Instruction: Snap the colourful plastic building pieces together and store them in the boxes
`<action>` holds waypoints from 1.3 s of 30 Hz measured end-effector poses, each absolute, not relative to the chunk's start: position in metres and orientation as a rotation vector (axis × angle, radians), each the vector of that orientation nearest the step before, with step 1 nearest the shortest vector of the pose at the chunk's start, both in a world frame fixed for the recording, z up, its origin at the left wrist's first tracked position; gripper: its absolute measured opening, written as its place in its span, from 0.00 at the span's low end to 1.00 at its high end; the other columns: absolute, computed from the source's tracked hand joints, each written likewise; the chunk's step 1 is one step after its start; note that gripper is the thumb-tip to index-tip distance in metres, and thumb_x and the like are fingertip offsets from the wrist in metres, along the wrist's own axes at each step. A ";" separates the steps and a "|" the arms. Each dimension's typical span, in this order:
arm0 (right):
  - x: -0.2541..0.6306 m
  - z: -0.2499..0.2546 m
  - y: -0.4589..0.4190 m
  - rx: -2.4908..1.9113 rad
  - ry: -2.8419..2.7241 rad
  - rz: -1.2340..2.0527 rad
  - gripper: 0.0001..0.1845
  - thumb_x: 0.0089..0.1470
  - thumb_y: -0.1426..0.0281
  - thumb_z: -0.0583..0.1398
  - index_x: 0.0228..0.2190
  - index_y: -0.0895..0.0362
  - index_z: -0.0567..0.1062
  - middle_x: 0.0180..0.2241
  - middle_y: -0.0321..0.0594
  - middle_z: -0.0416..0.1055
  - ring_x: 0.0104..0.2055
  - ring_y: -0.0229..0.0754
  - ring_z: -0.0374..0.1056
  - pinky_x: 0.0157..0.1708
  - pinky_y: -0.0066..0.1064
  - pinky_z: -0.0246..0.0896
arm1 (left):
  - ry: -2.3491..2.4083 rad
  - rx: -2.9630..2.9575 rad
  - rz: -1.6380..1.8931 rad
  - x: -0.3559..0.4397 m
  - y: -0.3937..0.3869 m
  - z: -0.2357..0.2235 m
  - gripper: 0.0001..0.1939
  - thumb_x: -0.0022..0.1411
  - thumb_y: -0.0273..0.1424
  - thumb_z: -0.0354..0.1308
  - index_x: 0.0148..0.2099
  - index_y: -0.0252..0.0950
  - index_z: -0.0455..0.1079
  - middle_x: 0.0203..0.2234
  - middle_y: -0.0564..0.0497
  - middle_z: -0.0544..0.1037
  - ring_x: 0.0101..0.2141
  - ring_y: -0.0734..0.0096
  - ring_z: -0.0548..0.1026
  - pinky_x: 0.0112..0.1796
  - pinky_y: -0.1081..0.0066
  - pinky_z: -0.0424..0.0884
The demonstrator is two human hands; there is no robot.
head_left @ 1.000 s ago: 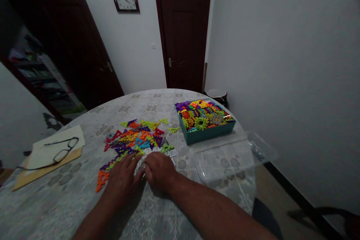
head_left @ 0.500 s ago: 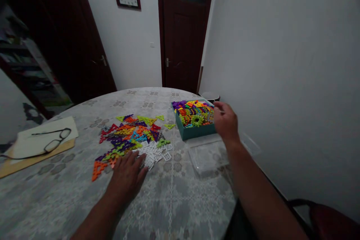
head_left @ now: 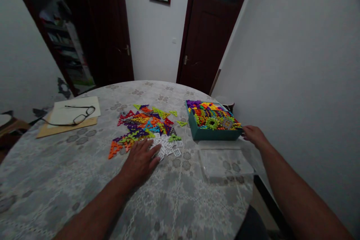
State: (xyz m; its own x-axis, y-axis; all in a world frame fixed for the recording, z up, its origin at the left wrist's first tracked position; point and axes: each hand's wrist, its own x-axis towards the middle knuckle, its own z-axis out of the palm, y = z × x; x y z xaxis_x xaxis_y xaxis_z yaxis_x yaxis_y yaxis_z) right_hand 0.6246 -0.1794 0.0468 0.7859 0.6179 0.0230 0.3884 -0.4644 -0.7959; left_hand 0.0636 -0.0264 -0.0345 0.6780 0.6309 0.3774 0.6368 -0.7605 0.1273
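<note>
My left hand (head_left: pixel 141 161) lies flat on the table with fingers spread, its fingertips touching a small heap of white plastic pieces (head_left: pixel 168 146). Beyond it spreads a pile of coloured triangle pieces (head_left: pixel 143 125). My right hand (head_left: pixel 252 134) reaches out to the right near corner of a teal box (head_left: pixel 211 134) filled with coloured pieces; its fingers touch the corner and nothing shows in them. A clear plastic lid (head_left: pixel 227 163) lies on the table just in front of the box.
The round table (head_left: pixel 70 165) has a pale patterned cloth. Eyeglasses (head_left: pixel 80 114) rest on papers over a brown envelope at the far left. A white wall runs close along the right. A dark door and a wall clock stand behind.
My right hand has left the white pieces, passed over the box and come down at its right near corner. My left hand has stayed on the pieces. The view has shifted.
</note>
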 end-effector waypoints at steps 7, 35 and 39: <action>0.646 0.038 -0.174 -2.025 -0.548 0.578 0.10 0.58 0.63 0.67 0.36 0.58 0.83 0.38 0.57 0.85 0.32 0.49 0.82 0.30 0.35 0.80 | -1.126 -2.897 -0.618 0.065 -0.028 -0.035 0.22 0.76 0.40 0.60 0.68 0.45 0.78 0.68 0.39 0.77 0.70 0.40 0.70 0.71 0.36 0.61; 0.650 0.070 -0.163 -2.025 -0.679 0.796 0.11 0.55 0.67 0.73 0.31 0.63 0.83 0.28 0.44 0.79 0.28 0.38 0.74 0.32 0.26 0.77 | -0.938 -2.874 -0.915 0.056 -0.007 -0.045 0.16 0.77 0.42 0.53 0.51 0.47 0.81 0.61 0.40 0.80 0.65 0.38 0.75 0.65 0.32 0.71; 0.647 0.070 -0.162 -2.084 -0.704 0.760 0.14 0.55 0.64 0.74 0.30 0.62 0.81 0.25 0.42 0.78 0.27 0.37 0.72 0.30 0.26 0.76 | -0.928 -2.877 -0.898 0.056 -0.007 -0.047 0.17 0.78 0.42 0.52 0.53 0.45 0.81 0.62 0.39 0.80 0.66 0.39 0.74 0.66 0.32 0.71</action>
